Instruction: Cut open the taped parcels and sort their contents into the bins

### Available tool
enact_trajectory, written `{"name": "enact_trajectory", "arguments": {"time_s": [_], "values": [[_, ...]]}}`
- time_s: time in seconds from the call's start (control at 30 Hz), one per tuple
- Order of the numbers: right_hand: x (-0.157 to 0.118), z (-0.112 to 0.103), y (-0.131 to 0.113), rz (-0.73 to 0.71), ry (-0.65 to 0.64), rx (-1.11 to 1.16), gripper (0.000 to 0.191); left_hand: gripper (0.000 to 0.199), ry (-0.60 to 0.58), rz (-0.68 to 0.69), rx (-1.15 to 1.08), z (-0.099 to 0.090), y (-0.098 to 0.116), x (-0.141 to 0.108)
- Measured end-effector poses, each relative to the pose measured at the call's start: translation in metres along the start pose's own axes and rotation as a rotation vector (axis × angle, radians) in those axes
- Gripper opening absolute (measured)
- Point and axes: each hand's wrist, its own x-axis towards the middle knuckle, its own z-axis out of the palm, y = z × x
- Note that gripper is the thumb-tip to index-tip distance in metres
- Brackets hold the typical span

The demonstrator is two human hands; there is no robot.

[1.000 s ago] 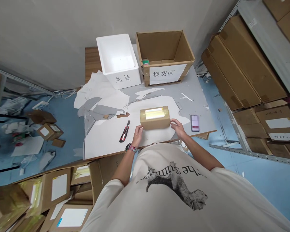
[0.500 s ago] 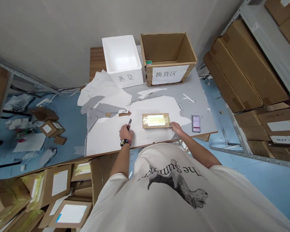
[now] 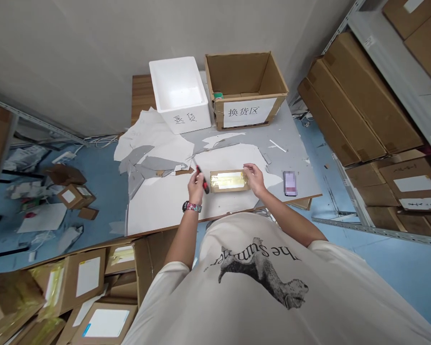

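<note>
A small brown cardboard box [image 3: 229, 180] with shiny yellowish tape and a white label lies on the white-covered table in front of me. Just left of it, my left hand [image 3: 196, 187] is closed around a red and black utility knife [image 3: 205, 184], whose tip points up and away. At the box's right end is my right hand [image 3: 254, 178], its fingers apart, over or against the upper right corner; whether it touches the cardboard cannot be made out.
A white foam bin [image 3: 187, 117] and a large open carton [image 3: 224, 115], both with handwritten characters, stand at the table's back. A phone [image 3: 290, 183] lies right. Torn paper covers the left side. Shelves with cartons [image 3: 348, 105] rise right; taped boxes [image 3: 104, 323] sit lower left.
My left hand has lifted the knife and moved right, closer to the small box. My right hand has shifted up and left, from the box's lower right corner to its upper right.
</note>
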Motion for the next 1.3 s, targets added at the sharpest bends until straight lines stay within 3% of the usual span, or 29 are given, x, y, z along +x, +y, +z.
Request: {"name": "enact_trajectory", "arguments": {"time_s": [0.1,0.2,0.3,0.43,0.53,0.67,0.77,0.87,1.3], "values": [[0.004,0.025,-0.017,0.181,-0.237,0.234,0.057,0.07,-0.231,0.086,-0.004,0.017,0.023,-0.016],[0.013,0.038,-0.024,0.276,-0.278,0.322,0.057,0.061,-0.21,0.106,0.042,0.016,0.029,-0.024],[0.019,0.036,-0.023,0.282,-0.261,0.175,0.052,0.045,-0.142,0.167,0.153,0.007,0.016,-0.024],[0.015,0.023,-0.02,0.299,-0.388,-0.202,0.074,0.077,-0.227,0.21,0.262,0.001,-0.01,-0.023],[0.008,0.018,-0.028,0.115,-0.512,-0.461,0.083,0.095,-0.353,0.166,0.205,0.004,-0.024,-0.022],[-0.001,0.022,-0.053,-0.258,-0.766,-0.921,0.06,0.098,-0.405,0.154,0.201,0.007,-0.033,-0.018],[-0.005,0.031,-0.072,-0.392,-0.836,-1.184,0.047,0.098,-0.429,0.159,0.26,0.003,-0.035,-0.014],[-0.006,0.04,-0.083,-0.525,-0.868,-1.276,0.045,0.099,-0.452,0.156,0.294,-0.001,-0.036,-0.013],[0.003,0.04,-0.118,-0.639,-0.964,-1.493,0.058,0.098,-0.467,0.074,0.488,-0.004,-0.013,-0.022]]}}
